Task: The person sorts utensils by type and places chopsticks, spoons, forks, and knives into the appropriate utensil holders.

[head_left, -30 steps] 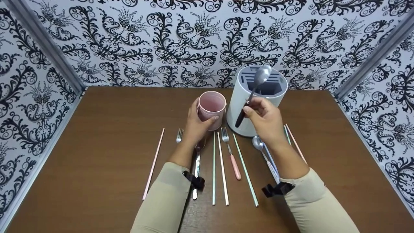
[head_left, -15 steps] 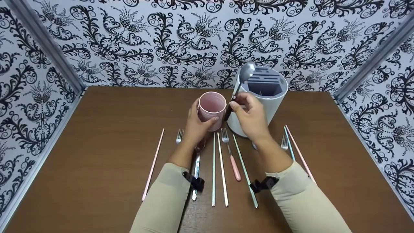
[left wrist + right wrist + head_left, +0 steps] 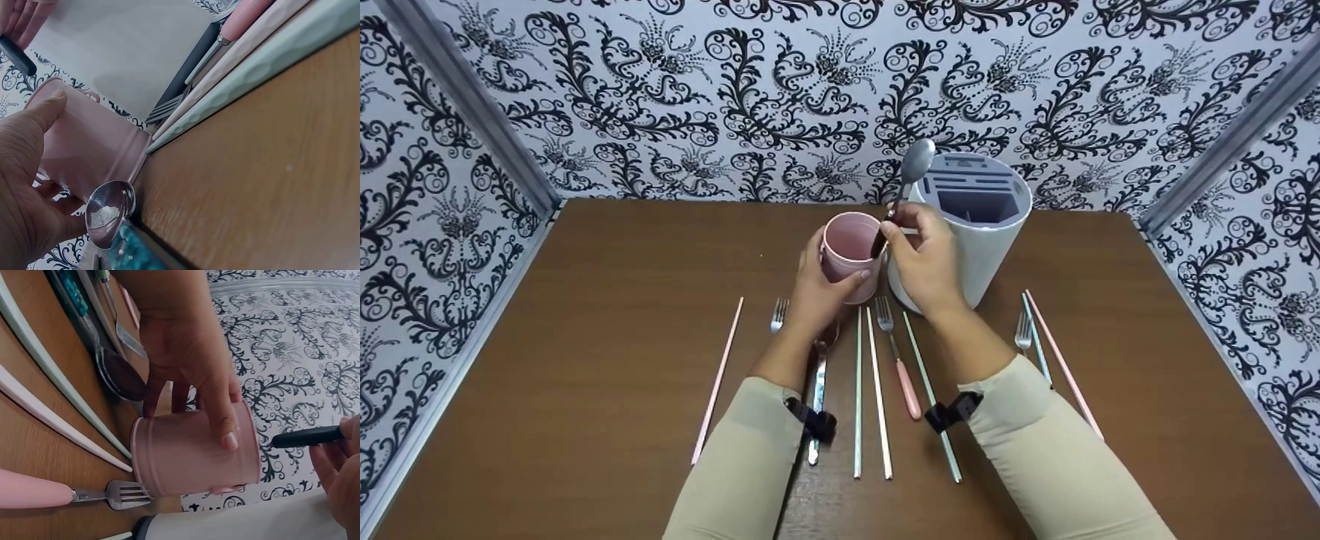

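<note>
My left hand [image 3: 817, 292] grips a pink cup [image 3: 185, 453] around its side, thumb in front, with the mouth facing up. Between thumb and fingers, my right hand [image 3: 924, 259] pinches a spoon [image 3: 918, 160] by its dark handle. The spoon's bowl points up and the handle end points down over the cup's right rim. In the right wrist view, that black handle end [image 3: 304, 437] hangs just outside the mouth, apart from the rim. Below my left hand lies another spoon [image 3: 111, 214] with a teal handle.
A white cylindrical utensil holder [image 3: 994, 255] with a grey slotted top stands behind my right hand. On the table lie a pink-handled fork [image 3: 907, 390], a green chopstick [image 3: 859, 405], a pink chopstick [image 3: 718, 379] and a fork [image 3: 1024, 330] at the right, among several other utensils.
My right hand has moved left with the spoon, from in front of the holder to the cup's rim. The left hand and cup have stayed in place.
</note>
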A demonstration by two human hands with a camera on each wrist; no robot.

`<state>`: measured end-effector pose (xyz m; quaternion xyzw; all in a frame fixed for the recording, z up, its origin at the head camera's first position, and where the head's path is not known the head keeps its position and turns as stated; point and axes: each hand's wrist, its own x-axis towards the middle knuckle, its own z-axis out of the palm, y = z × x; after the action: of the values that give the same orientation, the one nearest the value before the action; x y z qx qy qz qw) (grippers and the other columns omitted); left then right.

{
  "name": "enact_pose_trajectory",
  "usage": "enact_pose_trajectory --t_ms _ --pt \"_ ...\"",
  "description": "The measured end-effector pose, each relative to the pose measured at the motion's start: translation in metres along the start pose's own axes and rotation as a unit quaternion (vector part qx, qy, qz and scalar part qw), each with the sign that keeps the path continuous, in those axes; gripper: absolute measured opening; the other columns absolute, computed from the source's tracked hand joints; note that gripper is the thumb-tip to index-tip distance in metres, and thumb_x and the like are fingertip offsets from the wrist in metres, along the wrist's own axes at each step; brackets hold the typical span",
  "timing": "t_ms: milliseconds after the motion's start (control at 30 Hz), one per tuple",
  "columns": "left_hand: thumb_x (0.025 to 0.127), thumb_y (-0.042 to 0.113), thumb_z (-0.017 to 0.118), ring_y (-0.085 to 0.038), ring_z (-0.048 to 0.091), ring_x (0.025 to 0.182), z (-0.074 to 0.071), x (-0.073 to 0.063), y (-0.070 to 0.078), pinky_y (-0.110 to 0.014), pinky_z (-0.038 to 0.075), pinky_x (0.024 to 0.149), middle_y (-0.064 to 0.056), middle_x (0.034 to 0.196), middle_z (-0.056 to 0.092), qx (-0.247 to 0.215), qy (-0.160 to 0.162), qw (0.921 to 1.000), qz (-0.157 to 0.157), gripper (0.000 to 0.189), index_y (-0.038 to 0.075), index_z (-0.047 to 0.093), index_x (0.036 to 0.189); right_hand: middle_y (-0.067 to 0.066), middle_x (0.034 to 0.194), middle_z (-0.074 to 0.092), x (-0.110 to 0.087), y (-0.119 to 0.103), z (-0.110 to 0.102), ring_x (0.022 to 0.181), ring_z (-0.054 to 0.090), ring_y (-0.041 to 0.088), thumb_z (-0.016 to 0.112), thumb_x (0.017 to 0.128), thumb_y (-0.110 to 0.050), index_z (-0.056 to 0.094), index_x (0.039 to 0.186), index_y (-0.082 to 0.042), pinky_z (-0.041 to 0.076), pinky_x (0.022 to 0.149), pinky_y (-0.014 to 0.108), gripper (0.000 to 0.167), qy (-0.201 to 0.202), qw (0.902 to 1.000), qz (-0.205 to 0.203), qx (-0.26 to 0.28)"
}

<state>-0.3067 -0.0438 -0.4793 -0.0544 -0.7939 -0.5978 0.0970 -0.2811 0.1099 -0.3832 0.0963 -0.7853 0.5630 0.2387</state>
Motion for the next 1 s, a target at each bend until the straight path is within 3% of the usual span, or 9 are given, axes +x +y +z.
enact_pose_trajectory --t_ms 333,667,1000 --pt "0.082 0.022 0.088 -0.034 0.048 0.143 0.001 0.002 0.002 -0.048 0.038 0.122 -0.019 0.153 0.046 -0.003 0.000 1.0000 0.004 0.098 0.013 0.032 0.161 0.018 0.114 0.070 0.002 0.015 0.012 0.106 0.069 0.029 0.072 0.095 -0.005 0.070 0.118 0.004 0.060 0.094 0.034 0.025 0.009 0.9970 -0.041 -0.065" --pt "0.081 0.021 0.088 -0.035 0.047 0.143 0.001 0.004 0.001 -0.048 0.038 0.122 -0.021 0.153 0.045 0.001 0.004 1.0000 0.008 0.097 0.012 0.033 0.161 0.015 0.113 0.068 -0.002 0.032 0.019 0.104 0.070 0.027 0.071 0.096 -0.008 0.070 0.117 0.002 0.061 0.092 0.035 0.023 -0.021 0.9938 -0.033 -0.104" --pt "0.080 0.018 0.087 -0.038 0.049 0.141 0.001 0.002 -0.002 -0.052 0.040 0.120 -0.022 0.153 0.046 0.006 0.004 1.0000 0.005 0.097 0.013 0.034 0.161 0.015 0.111 0.069 -0.005 0.039 0.022 0.102 0.067 0.027 0.072 0.095 -0.009 0.072 0.118 0.002 0.058 0.092 0.038 0.025 -0.065 0.9830 -0.080 -0.152"
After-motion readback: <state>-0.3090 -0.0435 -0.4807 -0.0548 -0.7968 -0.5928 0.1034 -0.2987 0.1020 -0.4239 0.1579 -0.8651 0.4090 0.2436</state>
